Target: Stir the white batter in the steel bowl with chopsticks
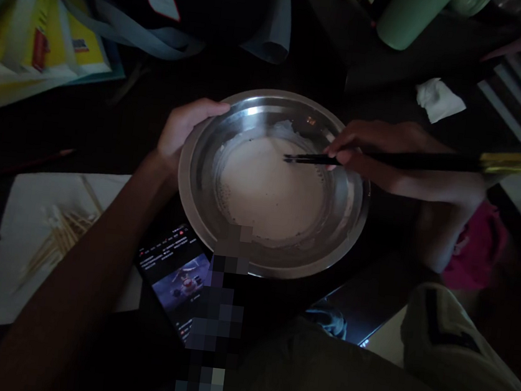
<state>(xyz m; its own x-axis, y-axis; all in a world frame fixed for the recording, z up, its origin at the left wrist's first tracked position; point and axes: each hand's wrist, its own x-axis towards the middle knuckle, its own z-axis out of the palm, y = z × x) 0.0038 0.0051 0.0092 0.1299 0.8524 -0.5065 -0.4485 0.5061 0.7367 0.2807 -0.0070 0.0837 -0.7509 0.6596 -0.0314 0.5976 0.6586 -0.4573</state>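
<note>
Near: lit phone (175,280) flat at near-left, partly tucked under bowl rim, screen facing person; toothpicks (60,238) loose on white paper (18,293) further left, apart from bowl
Centre: steel bowl (262,266) on dark table, pale liquid (265,196) pooled in bottom
Left hand (181,130) closed on left rim, likely steadying bowl
Right hand (387,156) fingers pinched narrow round black chopsticks (415,160), tips dipped in liquid, far side
Room: tight near-left by phone; right of bowl open
Far: tissue (438,99), green bottle (413,15), yellow bag (34,38), all well apart

chopsticks (410,160) cut off at R edge, phone (171,273) partly pixelated, toothpicks (62,239) blurry, green bottle (412,18) cropped
</note>
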